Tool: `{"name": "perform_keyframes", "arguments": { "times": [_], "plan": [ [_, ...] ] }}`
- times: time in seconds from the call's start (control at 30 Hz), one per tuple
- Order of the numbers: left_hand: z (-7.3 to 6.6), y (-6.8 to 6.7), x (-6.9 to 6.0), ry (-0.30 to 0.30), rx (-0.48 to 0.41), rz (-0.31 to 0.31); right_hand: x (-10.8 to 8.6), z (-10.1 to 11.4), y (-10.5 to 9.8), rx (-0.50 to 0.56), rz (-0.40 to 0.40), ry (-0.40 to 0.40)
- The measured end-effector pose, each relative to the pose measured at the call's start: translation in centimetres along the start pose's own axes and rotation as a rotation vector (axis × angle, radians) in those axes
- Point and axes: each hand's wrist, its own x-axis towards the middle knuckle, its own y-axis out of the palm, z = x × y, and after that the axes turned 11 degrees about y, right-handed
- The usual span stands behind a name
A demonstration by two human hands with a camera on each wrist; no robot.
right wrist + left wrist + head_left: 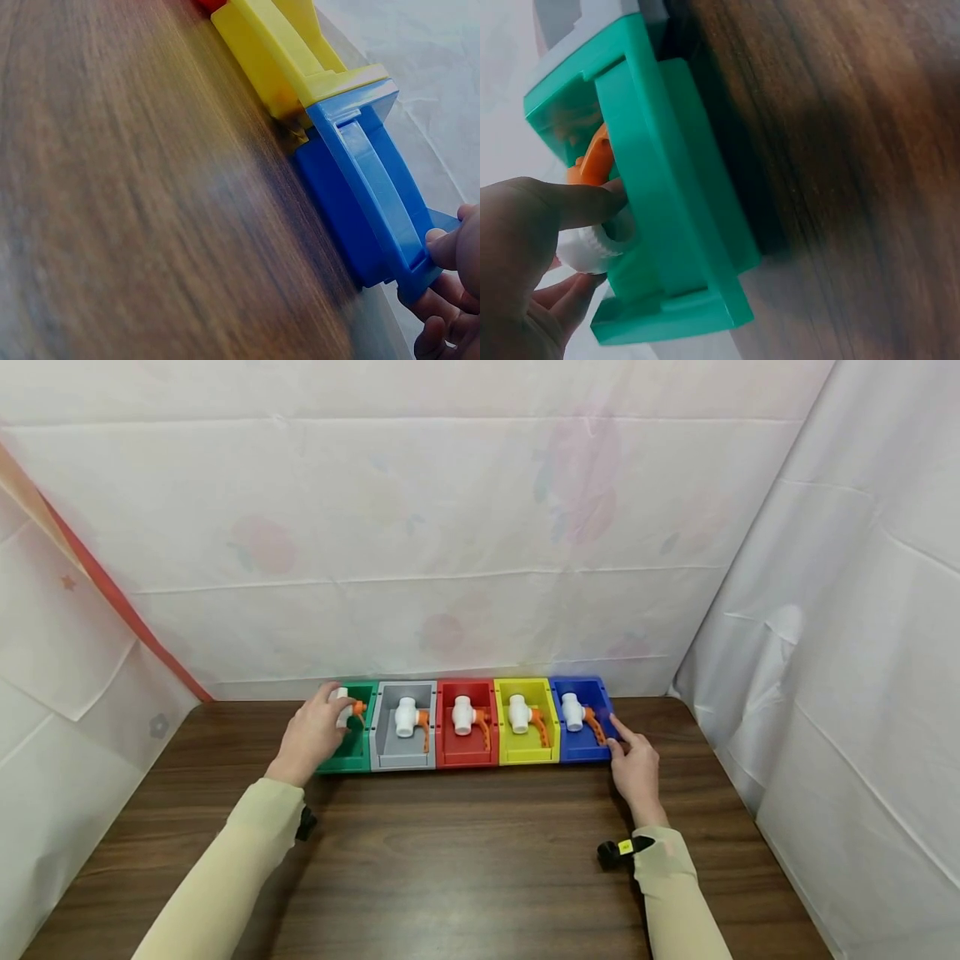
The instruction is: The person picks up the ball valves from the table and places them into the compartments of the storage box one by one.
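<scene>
My left hand [309, 737] pinches a white plastic ball valve [585, 250] with an orange handle [597, 159], thumb on one side and fingers on the other. That valve is in the green bin [676, 187] at the row's left end; the hand hides part of it. At the right end, my right hand [637, 774] grips the side wall of the blue bin [375, 187] between thumb and fingers. Inside the blue bin lies another white ball valve [572, 713], its orange handle toward the right.
Between these two stand a grey bin [382, 756], a red bin [467, 756] and a yellow bin [528, 752], each holding one similar valve. The bins line the back of a brown wooden table [457, 860], before a white curtain [450, 510]. White cloth [862, 652] hangs at the right.
</scene>
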Motion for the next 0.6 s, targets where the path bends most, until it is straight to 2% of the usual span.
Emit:
{"name": "perform_keyframes", "arguments": {
  "times": [0.27,0.47,0.6],
  "plan": [
    [0.4,0.1,0.7,0.034,0.019,0.058,0.1,0.1,0.1,0.013,-0.002,0.0],
    [0.9,0.3,0.8,0.053,0.044,0.125,0.1,0.0,0.1,0.019,-0.009,-0.009],
    [1.1,0.4,0.8,0.09,0.052,0.136,0.1,-0.2,0.0,0.021,-0.01,-0.012]
  ]
}}
